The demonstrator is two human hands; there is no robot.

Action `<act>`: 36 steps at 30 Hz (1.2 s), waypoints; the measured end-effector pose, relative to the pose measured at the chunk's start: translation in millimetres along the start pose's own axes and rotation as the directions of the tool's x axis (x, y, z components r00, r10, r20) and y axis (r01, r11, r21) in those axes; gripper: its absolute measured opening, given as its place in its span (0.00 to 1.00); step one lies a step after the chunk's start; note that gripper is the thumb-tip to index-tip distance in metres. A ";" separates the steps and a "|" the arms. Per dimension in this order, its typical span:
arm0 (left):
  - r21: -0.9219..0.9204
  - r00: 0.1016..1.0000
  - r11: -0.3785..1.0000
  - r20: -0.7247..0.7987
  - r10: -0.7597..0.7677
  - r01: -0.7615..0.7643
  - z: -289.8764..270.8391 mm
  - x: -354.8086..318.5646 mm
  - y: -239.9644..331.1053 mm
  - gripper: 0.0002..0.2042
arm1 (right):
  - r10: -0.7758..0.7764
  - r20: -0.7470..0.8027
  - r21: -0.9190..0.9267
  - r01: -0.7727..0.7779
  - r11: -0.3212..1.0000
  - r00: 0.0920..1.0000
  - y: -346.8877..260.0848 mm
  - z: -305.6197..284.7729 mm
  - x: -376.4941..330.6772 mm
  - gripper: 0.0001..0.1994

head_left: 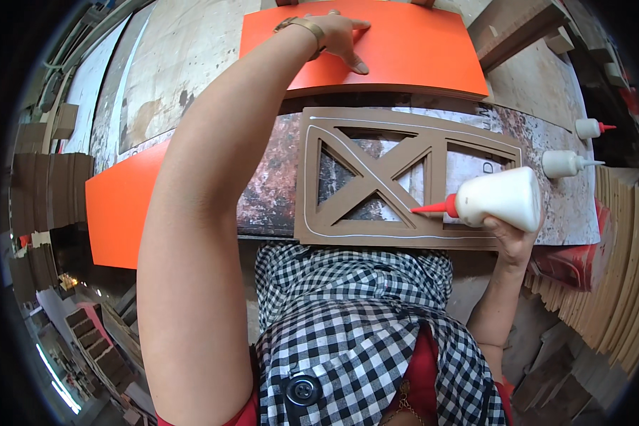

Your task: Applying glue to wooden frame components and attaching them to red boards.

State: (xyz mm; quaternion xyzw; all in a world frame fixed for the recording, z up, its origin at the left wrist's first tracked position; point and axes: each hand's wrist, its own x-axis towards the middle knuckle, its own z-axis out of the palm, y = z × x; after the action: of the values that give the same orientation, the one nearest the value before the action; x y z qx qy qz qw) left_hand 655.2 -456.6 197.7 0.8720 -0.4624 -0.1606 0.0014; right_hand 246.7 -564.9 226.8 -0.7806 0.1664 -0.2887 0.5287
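Note:
My right hand [516, 240] is wrapped round a white glue bottle [500, 197] with a red nozzle, tilted on its side. Its tip points left, at the brown cut-out panel [312, 170] in front of me. This panel has diagonal cross bars and openings; a thin white glue line runs round its border and down one diagonal to the nozzle tip. Stretched forward, my left hand [341, 41] lies with fingers spread on a stack of bright orange boards [412, 50] beyond the panel. A bracelet is on that wrist.
Two more glue bottles, one with a red cap [588, 128] and one with a pale nozzle [562, 164], lie at the right. Another orange board [121, 206] is at the left, partly behind my arm. Stacked wooden strips [621, 263] stand right; brown stacked pieces [53, 192] stand far left.

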 end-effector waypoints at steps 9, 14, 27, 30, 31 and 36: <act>-0.078 0.998 0.997 0.057 -0.008 0.013 -6.1 -6.0 -1.7 0.48 | 0.152 -0.026 0.121 -0.148 0.982 0.988 -5.4 -34.6 -14.7 0.42; -0.091 0.999 0.996 0.040 -0.012 0.015 -4.6 -10.4 -2.8 0.48 | 0.082 -0.074 0.181 -0.067 0.981 0.994 2.0 -26.5 7.5 0.34; -0.083 0.998 0.995 0.006 0.057 -0.057 -2.5 -8.5 -4.6 0.48 | 0.059 -0.143 0.282 -0.016 0.959 0.988 26.3 -6.2 78.1 0.17; -0.095 0.996 0.992 0.000 0.088 -0.087 -1.2 -8.6 -6.0 0.48 | 0.090 -0.179 0.337 -0.025 0.941 0.980 24.0 3.8 88.2 0.16; -0.097 0.996 0.992 0.000 0.087 -0.087 -1.2 -8.7 -5.4 0.48 | 0.089 -0.177 0.336 -0.025 0.942 0.980 24.0 6.3 88.9 0.16; -0.091 1.000 0.996 0.015 -0.016 0.018 -0.8 -6.7 -1.7 0.49 | 0.103 -0.130 0.358 -0.050 0.932 0.986 22.0 19.5 87.0 0.18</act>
State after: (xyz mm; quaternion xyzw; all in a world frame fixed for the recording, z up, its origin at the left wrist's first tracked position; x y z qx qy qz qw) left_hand 653.3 -450.3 200.1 0.8737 -0.4472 -0.1877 0.0364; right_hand 327.5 -608.3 225.1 -0.6425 0.1808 -0.3496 0.6575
